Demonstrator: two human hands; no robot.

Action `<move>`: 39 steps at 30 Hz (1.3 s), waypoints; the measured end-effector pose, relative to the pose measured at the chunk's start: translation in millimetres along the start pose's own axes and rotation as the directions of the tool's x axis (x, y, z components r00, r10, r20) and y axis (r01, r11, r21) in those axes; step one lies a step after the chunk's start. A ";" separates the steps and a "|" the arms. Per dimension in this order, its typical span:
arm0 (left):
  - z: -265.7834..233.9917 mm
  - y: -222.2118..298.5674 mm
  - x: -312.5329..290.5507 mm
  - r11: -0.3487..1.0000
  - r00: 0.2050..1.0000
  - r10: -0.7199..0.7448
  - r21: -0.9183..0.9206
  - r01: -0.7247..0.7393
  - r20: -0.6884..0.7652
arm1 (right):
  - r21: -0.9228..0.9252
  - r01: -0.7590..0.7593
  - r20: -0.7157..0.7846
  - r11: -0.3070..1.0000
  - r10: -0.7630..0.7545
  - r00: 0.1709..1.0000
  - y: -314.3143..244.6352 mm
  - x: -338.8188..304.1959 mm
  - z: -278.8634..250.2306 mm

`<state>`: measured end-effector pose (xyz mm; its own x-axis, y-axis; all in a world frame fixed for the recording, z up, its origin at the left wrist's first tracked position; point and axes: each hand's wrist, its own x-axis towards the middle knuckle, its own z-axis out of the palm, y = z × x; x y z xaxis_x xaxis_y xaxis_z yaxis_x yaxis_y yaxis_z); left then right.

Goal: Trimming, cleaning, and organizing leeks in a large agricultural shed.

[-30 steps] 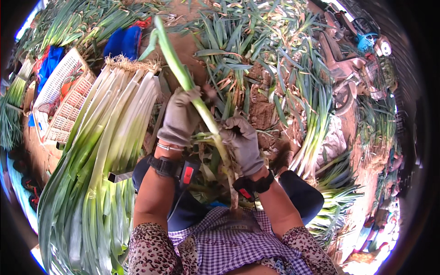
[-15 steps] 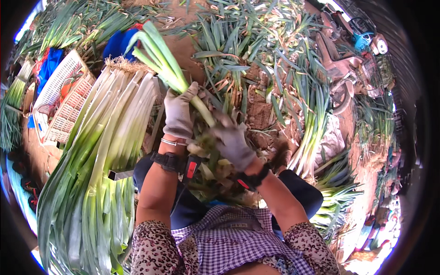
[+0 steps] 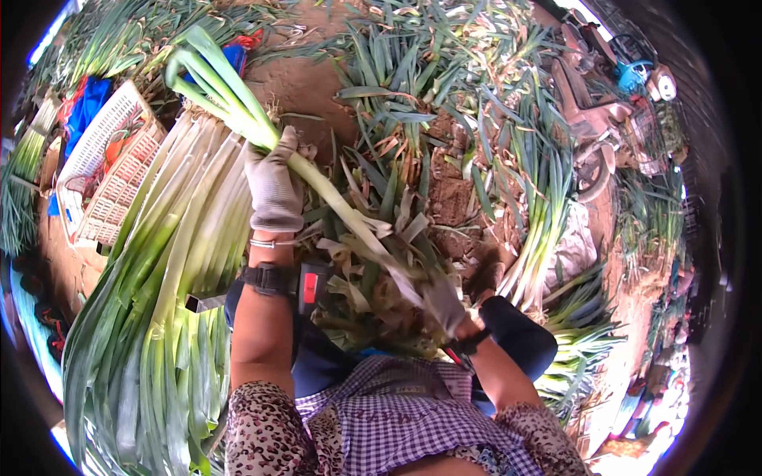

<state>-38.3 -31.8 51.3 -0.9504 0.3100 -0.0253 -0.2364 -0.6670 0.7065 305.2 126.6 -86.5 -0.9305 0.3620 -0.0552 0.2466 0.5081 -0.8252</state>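
Observation:
My left hand [image 3: 274, 186], in a pale work glove, is closed around a leek [image 3: 337, 202] just below its green leaves. The leek slants across in front of me, leaves to the upper left and its pale end toward the lower right. At that pale end is my gloved right hand [image 3: 444, 305], its fingers smeared by motion; whether they grip the stalk or a strip of its skin is unclear. Left of my left arm, a thick row of leeks [image 3: 178, 230] lies across a metal support [image 3: 208, 302], roots at the far end and leaves hanging toward me.
Leaf trimmings [image 3: 373, 285] are heaped between my knees. Green leek leaves [image 3: 397, 71] cover the ground ahead. White plastic baskets [image 3: 119, 170] stand at the left. On the right lie more leeks [image 3: 540, 238], with a dusty pink wheeled vehicle [image 3: 587, 111] behind them.
My left hand has shifted left with the leek. My right hand has swept down and to the right along the stalk, and more of its pale length now shows between my hands.

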 end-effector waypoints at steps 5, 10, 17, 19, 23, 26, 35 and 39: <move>-9.5 -3.9 -1.4 1.000 0.998 -0.008 -0.010 0.008 0.064 | 0.286 -0.228 -0.053 0.931 0.253 0.966 -71.7 5.6 -13.6; 9.8 -15.8 -2.3 0.969 0.977 -0.079 -0.215 0.122 0.197 | -0.011 0.130 -0.239 0.991 -0.129 0.963 -135.5 83.2 -5.3; -17.1 19.7 11.3 0.852 0.885 -0.001 -0.462 0.244 0.466 | 0.378 -0.404 0.078 0.833 0.406 0.911 -34.3 13.5 -13.2; -13.3 18.6 8.7 0.868 0.873 0.011 -0.437 0.234 0.488 | 0.429 -0.551 0.141 0.716 0.550 0.823 25.7 -31.7 -22.7; -17.5 7.8 0.3 0.861 0.841 -0.019 -0.419 0.290 0.541 | 0.288 -0.260 -0.056 0.922 0.287 0.956 -34.1 10.1 -32.3; -3.3 1.2 -1.5 0.851 0.822 -0.010 -0.427 0.306 0.570 | 0.106 -0.008 -0.122 0.994 0.021 0.992 -124.0 58.1 -42.3; 6.7 10.6 5.7 0.851 0.808 0.038 -0.443 0.282 0.588 | -0.172 -0.101 0.177 0.980 0.132 0.975 -122.7 105.0 -70.7; 0.2 6.6 3.2 0.867 0.799 0.018 -0.407 0.287 0.601 | -0.386 0.172 -0.034 0.906 -0.201 0.979 -166.8 111.6 -70.6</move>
<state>-42.9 -35.1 56.0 -0.6420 0.6430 0.4176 -0.5601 -0.7653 0.3174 179.4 137.4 84.8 -0.9512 0.2793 0.1311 0.1676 0.8246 -0.5404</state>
